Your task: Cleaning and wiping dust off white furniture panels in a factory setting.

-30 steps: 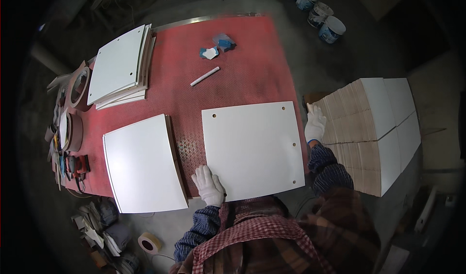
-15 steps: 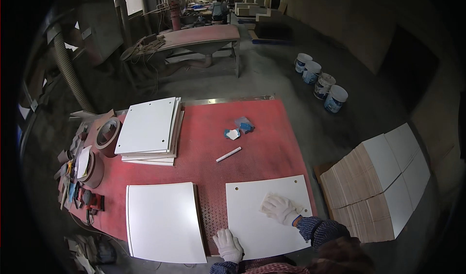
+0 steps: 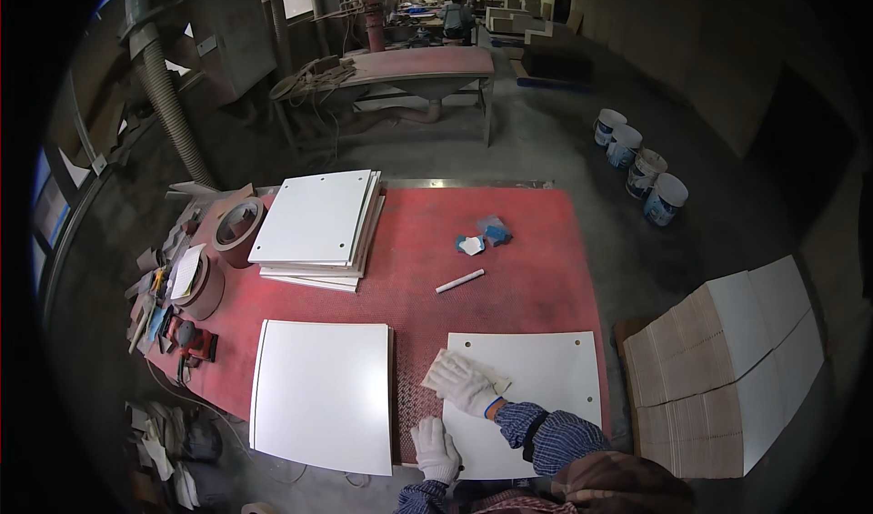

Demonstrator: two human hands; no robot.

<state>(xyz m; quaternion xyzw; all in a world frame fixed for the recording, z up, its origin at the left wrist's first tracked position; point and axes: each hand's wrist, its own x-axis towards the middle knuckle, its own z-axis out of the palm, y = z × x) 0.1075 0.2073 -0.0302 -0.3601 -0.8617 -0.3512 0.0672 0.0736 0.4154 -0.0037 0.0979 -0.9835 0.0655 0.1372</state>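
Note:
A white panel [image 3: 536, 368] with holes near its edges lies at the right front of the red table. My right hand [image 3: 468, 388], in a white glove, presses a pale cloth [image 3: 498, 382] onto the panel at its left edge. The cloth pokes out from under the palm and fingers. My left hand [image 3: 436, 450], also gloved, rests with its fingers stretched out at the panel's lower left edge. Left of it lies a second stack of white panels [image 3: 323, 396], with no holes visible on its top sheet.
Holed panels [image 3: 314, 218] are stacked at the red table's [image 3: 418, 241] back left. A white stick [image 3: 460, 281] and a blue-and-white crumpled scrap [image 3: 471, 245] lie midway. A red sander [image 3: 193, 341] sits left. Panel stacks [image 3: 727, 368] stand right, buckets [image 3: 667, 200] beyond.
My right hand has swept the cloth leftward across the panel to its left edge. My left hand stays by the lower left edge. The whole view has shifted a little.

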